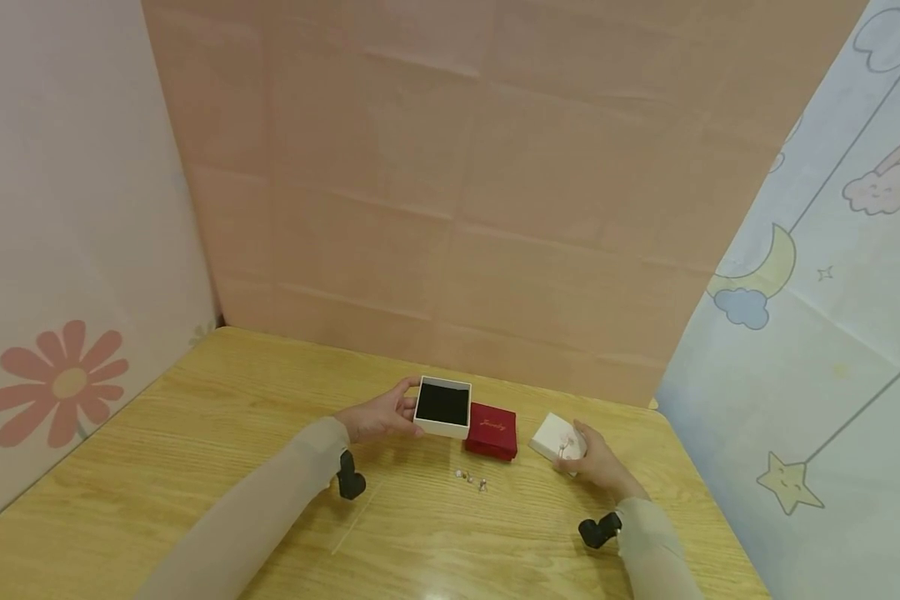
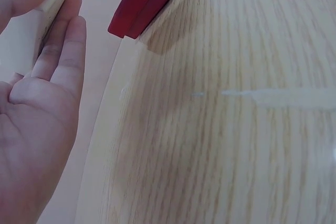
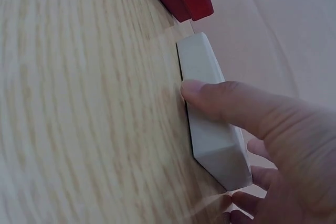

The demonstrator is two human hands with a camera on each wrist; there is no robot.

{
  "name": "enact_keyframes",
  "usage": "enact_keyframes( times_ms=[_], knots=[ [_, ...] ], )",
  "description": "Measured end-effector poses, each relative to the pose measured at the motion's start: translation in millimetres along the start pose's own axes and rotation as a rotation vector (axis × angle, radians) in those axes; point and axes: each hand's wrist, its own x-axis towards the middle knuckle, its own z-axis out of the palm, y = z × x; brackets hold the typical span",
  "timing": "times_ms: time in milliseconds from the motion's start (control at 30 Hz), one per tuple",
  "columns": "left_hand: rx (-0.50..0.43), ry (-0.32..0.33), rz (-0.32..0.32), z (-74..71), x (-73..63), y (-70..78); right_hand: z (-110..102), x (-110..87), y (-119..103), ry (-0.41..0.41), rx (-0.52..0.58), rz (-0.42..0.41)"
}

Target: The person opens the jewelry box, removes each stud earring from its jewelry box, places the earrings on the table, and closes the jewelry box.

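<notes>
My left hand (image 1: 378, 417) holds a small white box (image 1: 442, 431) by its left side, thumb toward the near edge and fingers behind. The box has no lid on, and a black lining (image 1: 442, 403) shows inside. In the left wrist view only part of its white wall (image 2: 21, 40) shows. My right hand (image 1: 602, 463) grips a shallow white box lid (image 1: 549, 435) with a pinkish flower print, lying on the table. In the right wrist view the thumb presses the lid's near side (image 3: 202, 61), and the fingers curl behind it, partly hidden.
Between the hands sits a closed red jewelry box (image 1: 491, 433) with gold lettering, overlapped by the white box's corner. Several tiny shiny jewelry pieces (image 1: 470, 478) lie in front of it on the wooden table (image 1: 420, 533). A peach backdrop (image 1: 450, 208) hangs behind the far edge.
</notes>
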Motion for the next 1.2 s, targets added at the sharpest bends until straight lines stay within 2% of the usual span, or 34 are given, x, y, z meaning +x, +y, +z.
enact_keyframes(
  times_ms=[233,567,933,1200],
  knots=[
    [0.006,-0.006,-0.004,0.3,-1.0,-0.2,0.4,1.8,4.7,0.026,-0.033,-0.003],
    [0.012,-0.012,-0.009,1.4,-1.2,0.6,0.4,-1.5,2.1,0.023,-0.035,0.003],
    [0.016,-0.020,0.000,-0.9,0.5,-1.7,-0.4,0.2,2.9,0.059,-0.105,0.006],
    [0.008,-0.025,-0.001,-0.8,0.5,-2.4,-2.9,-0.8,-7.1,0.093,-0.073,0.019]
  ],
)
